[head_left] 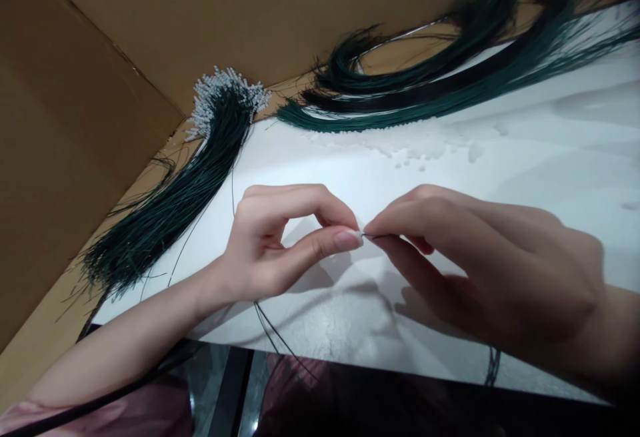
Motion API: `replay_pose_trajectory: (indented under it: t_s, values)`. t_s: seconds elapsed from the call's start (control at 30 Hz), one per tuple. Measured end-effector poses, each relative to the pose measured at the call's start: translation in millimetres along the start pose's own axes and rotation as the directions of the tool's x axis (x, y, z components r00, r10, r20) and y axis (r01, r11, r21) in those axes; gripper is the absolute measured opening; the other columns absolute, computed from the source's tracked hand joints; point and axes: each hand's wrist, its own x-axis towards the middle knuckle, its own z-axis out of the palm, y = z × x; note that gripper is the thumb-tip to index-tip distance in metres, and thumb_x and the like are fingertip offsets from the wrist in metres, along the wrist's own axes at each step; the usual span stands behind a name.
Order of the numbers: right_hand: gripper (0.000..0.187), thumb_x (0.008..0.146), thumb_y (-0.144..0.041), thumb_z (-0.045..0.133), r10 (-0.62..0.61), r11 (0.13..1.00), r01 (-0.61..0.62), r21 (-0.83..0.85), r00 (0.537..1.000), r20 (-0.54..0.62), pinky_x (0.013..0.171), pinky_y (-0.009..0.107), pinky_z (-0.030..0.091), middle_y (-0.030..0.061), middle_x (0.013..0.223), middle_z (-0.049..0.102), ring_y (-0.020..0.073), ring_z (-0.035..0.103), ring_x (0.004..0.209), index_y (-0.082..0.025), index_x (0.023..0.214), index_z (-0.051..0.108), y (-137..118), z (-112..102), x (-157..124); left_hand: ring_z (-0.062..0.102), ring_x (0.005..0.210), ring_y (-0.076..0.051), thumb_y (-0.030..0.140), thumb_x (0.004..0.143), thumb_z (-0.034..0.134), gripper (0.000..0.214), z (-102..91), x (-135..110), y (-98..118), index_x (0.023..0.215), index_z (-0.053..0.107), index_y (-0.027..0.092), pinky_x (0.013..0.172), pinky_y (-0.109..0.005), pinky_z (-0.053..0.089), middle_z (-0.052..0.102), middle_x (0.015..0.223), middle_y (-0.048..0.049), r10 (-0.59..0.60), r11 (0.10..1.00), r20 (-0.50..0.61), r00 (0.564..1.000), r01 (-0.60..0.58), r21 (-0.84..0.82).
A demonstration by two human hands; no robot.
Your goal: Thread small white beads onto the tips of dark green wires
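Observation:
My left hand (285, 240) is closed in a pinch, thumb against forefinger, at the middle of the white sheet. My right hand (480, 257) pinches from the other side, its fingertips almost touching the left ones. A short stretch of thin dark wire (371, 235) shows between the two pinches. A small whitish bit sits at the left fingertips; whether it is a bead or the thumbnail I cannot tell. Below my left wrist, thin dark strands (273, 323) hang over the sheet's front edge.
A bundle of dark green wires (185, 203) with white beaded tips (207, 103) lies at the left. More green wire bundles (425, 87) curve along the back. Small white beads (420, 147) are scattered on the white sheet (540, 163). Brown cardboard walls (165, 17) enclose the back and left.

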Motion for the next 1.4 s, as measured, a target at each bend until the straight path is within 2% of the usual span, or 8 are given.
replay_pose_trajectory:
  t_s: [0.13, 0.3, 0.47, 0.67, 0.9, 1.1, 1.4]
  values:
    - [0.016, 0.089, -0.007, 0.049, -0.021, 0.999, 0.021, -0.025, 1.0, 0.003, 0.055, 0.024, 0.04, -0.0012, 0.08, 0.067, 0.0098, 0.057, 0.062, -0.022, 0.085, 0.055, -0.5, 0.1, 0.7, 0.066, 0.072, -0.014, 0.013, 0.082, 0.071, 0.004, -0.5, 1.3, 1.6, 0.085, 0.072, 0.015, 0.067, -0.027, 0.053, 0.071, 0.078, -0.0049, -0.105, 0.991, 0.03, 0.994, 0.107, -0.077]
    - [0.017, 0.087, -0.006, 0.048, -0.039, 0.999, 0.039, -0.028, 0.999, 0.009, 0.055, 0.024, 0.04, -0.0023, 0.08, 0.066, 0.0093, 0.056, 0.062, -0.021, 0.083, 0.054, 0.2, 0.3, 0.9, 0.065, 0.07, -0.014, 0.019, 0.084, 0.071, 0.005, -3.4, 4.0, 4.0, 0.084, 0.072, 0.014, 0.067, -0.025, 0.054, 0.07, 0.076, -0.005, -0.205, 0.97, 0.097, 0.974, 0.216, -0.114]
    - [0.014, 0.086, -0.008, 0.05, -0.041, 0.999, 0.041, -0.002, 0.999, 0.032, 0.055, 0.024, 0.038, -0.0022, 0.081, 0.066, 0.0096, 0.054, 0.062, -0.022, 0.086, 0.053, 2.9, -1.3, -0.9, 0.067, 0.072, -0.013, 0.018, 0.089, 0.065, 0.008, -7.0, 7.2, 5.6, 0.087, 0.071, 0.013, 0.067, -0.022, 0.057, 0.07, 0.077, -0.0058, -0.257, 0.934, 0.213, 0.943, 0.299, -0.196]
    - [0.015, 0.085, -0.008, 0.05, -0.076, 0.997, 0.075, 0.01, 0.996, 0.045, 0.055, 0.023, 0.037, -0.0028, 0.084, 0.066, 0.0098, 0.053, 0.063, -0.023, 0.088, 0.053, 5.9, -2.4, -0.2, 0.069, 0.069, -0.014, 0.02, 0.088, 0.065, 0.008, -9.9, 11.8, 2.6, 0.086, 0.07, 0.014, 0.064, -0.021, 0.06, 0.071, 0.075, -0.006, -0.319, 0.886, 0.306, 0.897, 0.397, -0.24]
    - [0.012, 0.085, -0.008, 0.051, -0.088, 0.995, 0.084, 0.051, 0.993, 0.078, 0.056, 0.024, 0.035, -0.0006, 0.081, 0.064, 0.0103, 0.049, 0.062, -0.02, 0.085, 0.053, 6.5, -2.7, 1.8, 0.068, 0.064, -0.012, 0.02, 0.088, 0.065, 0.009, -13.4, 14.8, -0.6, 0.083, 0.07, 0.014, 0.06, -0.02, 0.06, 0.071, 0.073, -0.0054, -0.328, 0.869, 0.364, 0.871, 0.43, -0.245]
    - [0.015, 0.082, -0.008, 0.054, -0.061, 0.997, 0.057, 0.053, 0.995, 0.078, 0.054, 0.023, 0.035, -0.0016, 0.081, 0.064, 0.0101, 0.046, 0.061, -0.022, 0.088, 0.052, 8.0, -2.2, -0.6, 0.068, 0.062, -0.012, 0.019, 0.087, 0.067, 0.007, -11.2, 13.7, 2.0, 0.082, 0.071, 0.015, 0.058, -0.019, 0.059, 0.071, 0.072, -0.0041, -0.334, 0.886, 0.322, 0.886, 0.412, -0.213]
    - [0.02, 0.079, -0.007, 0.051, -0.034, 0.997, 0.028, 0.068, 0.995, 0.093, 0.055, 0.023, 0.038, -0.0012, 0.086, 0.066, 0.0113, 0.054, 0.065, -0.023, 0.09, 0.052, 8.2, -1.2, -3.0, 0.069, 0.06, -0.013, 0.021, 0.088, 0.066, 0.009, -9.0, 14.0, 3.5, 0.083, 0.071, 0.016, 0.056, -0.02, 0.06, 0.072, 0.07, -0.004, -0.325, 0.903, 0.294, 0.899, 0.387, -0.185]
